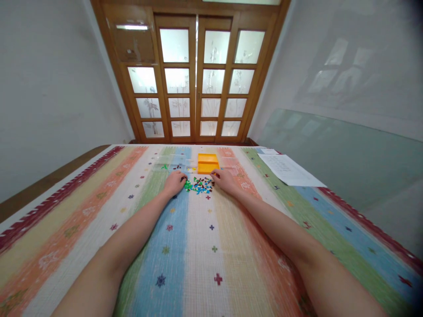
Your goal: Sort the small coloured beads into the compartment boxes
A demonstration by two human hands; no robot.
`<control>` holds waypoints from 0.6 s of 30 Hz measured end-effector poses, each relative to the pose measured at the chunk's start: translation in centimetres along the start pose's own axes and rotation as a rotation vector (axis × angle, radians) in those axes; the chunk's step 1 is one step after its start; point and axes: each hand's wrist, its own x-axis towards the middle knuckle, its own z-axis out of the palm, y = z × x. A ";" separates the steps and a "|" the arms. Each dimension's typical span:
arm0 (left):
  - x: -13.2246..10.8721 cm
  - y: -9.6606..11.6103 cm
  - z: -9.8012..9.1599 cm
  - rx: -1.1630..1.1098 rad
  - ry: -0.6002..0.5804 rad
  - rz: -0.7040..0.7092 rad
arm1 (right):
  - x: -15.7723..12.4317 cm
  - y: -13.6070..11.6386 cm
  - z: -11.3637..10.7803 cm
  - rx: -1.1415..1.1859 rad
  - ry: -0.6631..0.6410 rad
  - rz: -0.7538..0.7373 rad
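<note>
A loose pile of small pieces, green, blue, dark red and white, lies on the striped cloth between my two hands. My left hand rests at the pile's left edge beside the green pieces, its fingers curled together. At the right edge my right hand has its thumb and fingers pinched, close to the front right corner of an orange two-part box. What either hand holds, if anything, is too small to make out. Behind my left hand, a see-through tray has a few green, dark and yellow pieces in or on it.
A printed white sheet lies to the right on the tablecloth. Past the table's far edge stand wooden doors with frosted panes. A pale glass panel lines the right side.
</note>
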 end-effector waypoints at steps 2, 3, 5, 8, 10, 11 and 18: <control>0.1 0.3 0.0 -0.004 -0.008 0.010 | -0.8 0.5 -0.4 0.011 -0.001 0.006; 0.0 0.4 0.0 -0.006 -0.013 0.015 | -1.1 0.7 -0.6 0.017 -0.002 0.016; -0.1 0.6 -0.2 -0.014 -0.024 0.030 | -1.5 1.1 -0.6 0.029 -0.013 0.033; -0.3 0.5 -0.5 -0.036 -0.040 0.070 | -1.7 1.6 -0.2 0.033 -0.066 0.009; -0.3 0.3 -0.7 -0.053 -0.046 0.102 | -1.7 1.7 0.0 0.025 -0.095 -0.022; -0.3 0.2 -0.8 -0.061 -0.049 0.115 | -1.7 1.8 0.1 0.017 -0.103 -0.035; -0.1 -0.5 -1.0 -0.059 -0.070 0.109 | -1.9 1.8 0.4 -0.020 -0.108 -0.094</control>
